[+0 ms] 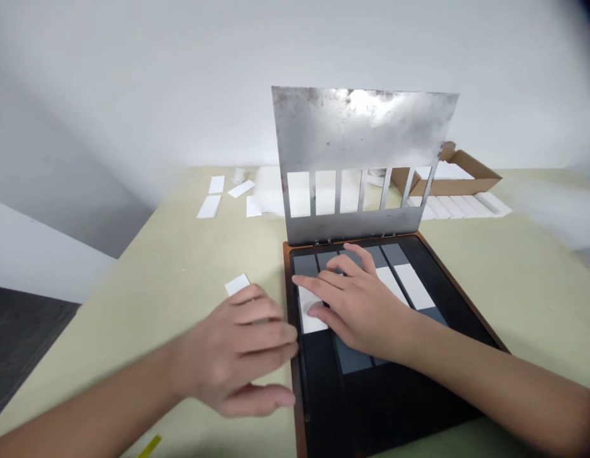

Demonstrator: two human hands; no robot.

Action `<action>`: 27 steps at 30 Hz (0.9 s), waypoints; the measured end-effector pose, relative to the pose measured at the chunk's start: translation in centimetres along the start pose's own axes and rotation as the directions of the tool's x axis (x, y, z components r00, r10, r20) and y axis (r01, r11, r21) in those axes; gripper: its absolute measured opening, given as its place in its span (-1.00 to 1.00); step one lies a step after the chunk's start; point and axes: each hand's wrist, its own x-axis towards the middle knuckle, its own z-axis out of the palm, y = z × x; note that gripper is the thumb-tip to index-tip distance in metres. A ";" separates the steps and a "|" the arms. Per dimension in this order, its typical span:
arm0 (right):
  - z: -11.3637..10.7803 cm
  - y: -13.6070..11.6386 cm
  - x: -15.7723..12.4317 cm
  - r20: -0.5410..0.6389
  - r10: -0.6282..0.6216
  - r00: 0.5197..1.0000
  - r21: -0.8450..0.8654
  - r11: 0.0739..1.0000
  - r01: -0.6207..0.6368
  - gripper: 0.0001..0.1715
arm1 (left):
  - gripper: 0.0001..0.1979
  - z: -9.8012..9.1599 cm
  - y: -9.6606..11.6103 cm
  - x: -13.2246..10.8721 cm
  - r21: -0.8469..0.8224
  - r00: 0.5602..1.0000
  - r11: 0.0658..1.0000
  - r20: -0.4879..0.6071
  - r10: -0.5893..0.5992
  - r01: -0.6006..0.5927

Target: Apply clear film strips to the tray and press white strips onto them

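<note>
A dark tray with a brown rim (471, 305) lies on the table, its slotted metal lid (361, 133) hinged upright at the back. Grey slots in the tray hold white rectangular pieces (412, 285). My right hand (356, 302) lies flat on the tray with its fingers spread, fingertips on the leftmost white piece (310, 313). My left hand (242, 346) hovers just left of the tray's rim, fingers stretched out together and slightly blurred, holding nothing. A loose white piece (237, 284) lies on the table just beyond it.
Several white pieces (216, 194) and a stack of white sheets (268, 189) lie at the back left of the yellowish table. A shallow cardboard box (459, 175) and a row of white strips (461, 205) sit at the back right. A white wall stands behind.
</note>
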 end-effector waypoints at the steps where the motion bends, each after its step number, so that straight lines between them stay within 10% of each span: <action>1: 0.0 0.0 0.0 0.000 0.000 1.000 -0.001 1.000 0.000 -0.49 | -0.66 -0.1 0.1 0.2 -0.010 0.999 1.000 0.028 0.029 -0.029; 27: -0.4 -0.2 -0.2 0.006 0.005 1.000 0.082 0.997 -0.005 -0.40 | -0.73 0.4 -0.9 0.2 0.120 0.993 0.986 0.013 -0.118 0.115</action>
